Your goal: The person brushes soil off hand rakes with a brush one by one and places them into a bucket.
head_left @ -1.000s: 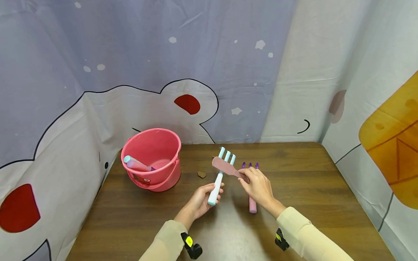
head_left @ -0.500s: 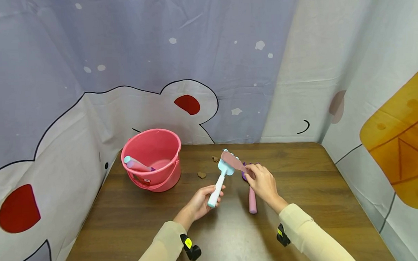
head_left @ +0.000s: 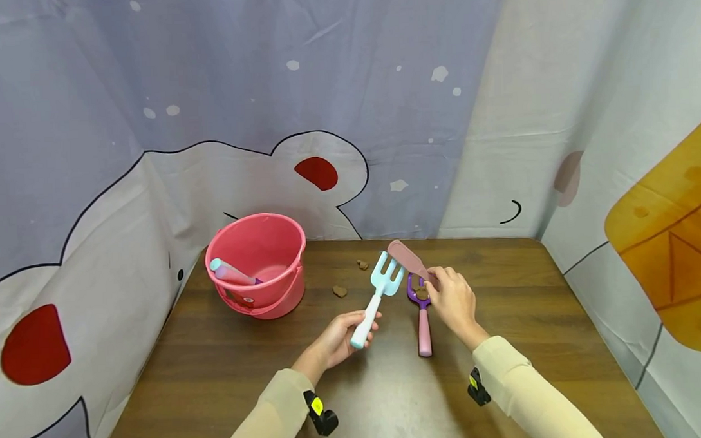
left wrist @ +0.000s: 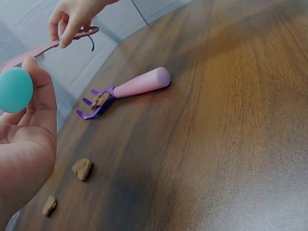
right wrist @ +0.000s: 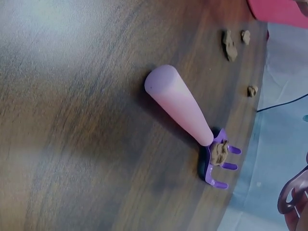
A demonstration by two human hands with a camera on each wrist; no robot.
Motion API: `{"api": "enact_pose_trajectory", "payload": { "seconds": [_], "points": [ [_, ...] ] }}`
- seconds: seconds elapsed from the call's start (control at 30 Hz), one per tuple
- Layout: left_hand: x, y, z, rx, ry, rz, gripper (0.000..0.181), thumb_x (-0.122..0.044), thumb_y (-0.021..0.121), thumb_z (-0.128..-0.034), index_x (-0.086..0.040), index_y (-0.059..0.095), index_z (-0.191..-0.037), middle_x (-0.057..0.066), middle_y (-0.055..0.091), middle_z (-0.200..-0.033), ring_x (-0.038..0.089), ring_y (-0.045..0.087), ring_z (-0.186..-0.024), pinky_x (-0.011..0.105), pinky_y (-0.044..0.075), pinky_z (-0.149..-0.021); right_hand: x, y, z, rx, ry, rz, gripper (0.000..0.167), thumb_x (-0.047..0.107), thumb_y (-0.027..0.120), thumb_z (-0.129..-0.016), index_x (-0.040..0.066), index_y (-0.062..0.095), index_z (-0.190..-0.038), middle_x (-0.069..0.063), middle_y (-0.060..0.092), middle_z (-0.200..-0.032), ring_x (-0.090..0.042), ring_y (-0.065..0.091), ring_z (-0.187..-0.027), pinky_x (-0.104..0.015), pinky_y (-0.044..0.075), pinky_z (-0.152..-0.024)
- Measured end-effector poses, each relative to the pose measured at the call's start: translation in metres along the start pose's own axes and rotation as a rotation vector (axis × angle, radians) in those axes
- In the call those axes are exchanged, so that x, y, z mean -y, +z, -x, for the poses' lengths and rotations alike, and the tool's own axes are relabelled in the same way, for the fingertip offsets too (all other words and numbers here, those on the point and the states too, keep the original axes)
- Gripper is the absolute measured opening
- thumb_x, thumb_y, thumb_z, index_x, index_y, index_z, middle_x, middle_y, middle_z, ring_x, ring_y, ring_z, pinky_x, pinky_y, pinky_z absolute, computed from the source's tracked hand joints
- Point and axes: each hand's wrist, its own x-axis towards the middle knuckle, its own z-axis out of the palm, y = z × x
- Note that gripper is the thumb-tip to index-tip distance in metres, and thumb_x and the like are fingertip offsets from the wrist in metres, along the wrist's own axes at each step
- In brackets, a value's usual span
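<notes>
In the head view my left hand [head_left: 337, 342] grips the white handle of a light blue toy garden fork [head_left: 386, 279], raised above the table with its tines pointing away. My right hand [head_left: 454, 302] pinches the handle of a flat pink spatula [head_left: 406, 257]. Its blade is close to the fork's tines; whether they touch I cannot tell. Below my right hand lies a second toy garden fork [head_left: 424, 332], purple with a pink handle. A brown clay-like lump [right wrist: 219, 153] sits on its purple head. The left wrist view shows the turquoise handle end [left wrist: 15, 90] in my left hand.
A pink bucket [head_left: 289, 292] stands at the back left, with a pink and turquoise handled tool [head_left: 233, 273] leaning inside. Loose brown lumps [head_left: 339, 291] lie on the wooden table [head_left: 217, 378] between bucket and forks. Printed fabric [head_left: 236, 87] hangs behind.
The spatula has moved right, from across the light blue fork's tines to beside them, with my right hand. The fork has turned and its tines now show fully. My left hand keeps its grip.
</notes>
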Motion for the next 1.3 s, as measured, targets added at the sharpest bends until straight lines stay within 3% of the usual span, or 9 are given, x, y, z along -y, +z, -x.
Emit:
{"api": "enact_pose_trajectory", "payload": {
  "seconds": [0.23, 0.53, 0.7, 1.03, 1.3],
  "points": [
    [0.000, 0.000, -0.002, -0.023, -0.011, -0.023, 0.050, -0.016, 0.033, -0.0956, 0.012, 0.027, -0.136, 0.000, 0.058, -0.087, 0.007, 0.054, -0.066, 0.019, 0.046, -0.062, -0.001, -0.002, -0.001, -0.013, 0.025, 0.001, 0.022, 0.015, 0.074, -0.073, 0.013, 0.067, -0.094, -0.006, 0.065, -0.085, -0.027, 0.059, -0.073, -0.044, 0.047, -0.060],
    [-0.005, 0.001, -0.006, -0.065, 0.017, -0.022, 0.045, -0.015, 0.031, -0.0966, 0.011, 0.031, -0.134, -0.002, 0.058, -0.085, 0.007, 0.054, -0.065, 0.019, 0.045, -0.061, 0.019, 0.000, 0.008, 0.061, -0.114, -0.113, 0.024, 0.016, 0.076, -0.072, 0.015, 0.068, -0.095, 0.000, 0.064, -0.082, -0.017, 0.055, -0.067, -0.036, 0.045, -0.055],
    [-0.008, 0.003, -0.005, -0.072, 0.019, -0.008, 0.043, -0.015, 0.031, -0.0964, 0.010, 0.034, -0.132, -0.002, 0.058, -0.084, 0.008, 0.054, -0.065, 0.020, 0.045, -0.060, 0.027, 0.003, 0.012, 0.094, -0.153, -0.128, 0.025, 0.015, 0.075, -0.073, 0.016, 0.067, -0.096, 0.002, 0.065, -0.085, -0.015, 0.056, -0.069, -0.033, 0.046, -0.056],
    [-0.011, 0.002, -0.005, -0.049, 0.015, 0.000, 0.048, -0.015, 0.032, -0.0956, 0.012, 0.028, -0.134, -0.002, 0.058, -0.085, 0.008, 0.054, -0.066, 0.020, 0.045, -0.061, 0.027, 0.004, 0.011, 0.095, -0.172, -0.145, 0.025, 0.015, 0.076, -0.072, 0.017, 0.067, -0.095, 0.003, 0.065, -0.084, -0.011, 0.053, -0.066, -0.029, 0.044, -0.054],
    [-0.010, -0.001, -0.003, -0.050, -0.003, -0.028, 0.042, -0.015, 0.031, -0.0972, 0.008, 0.035, -0.132, -0.001, 0.057, -0.085, 0.008, 0.054, -0.066, 0.019, 0.045, -0.062, 0.021, 0.004, 0.009, 0.077, -0.168, -0.150, 0.025, 0.013, 0.076, -0.071, 0.015, 0.068, -0.095, 0.001, 0.062, -0.080, -0.013, 0.050, -0.063, -0.032, 0.043, -0.054]
  ]
}}
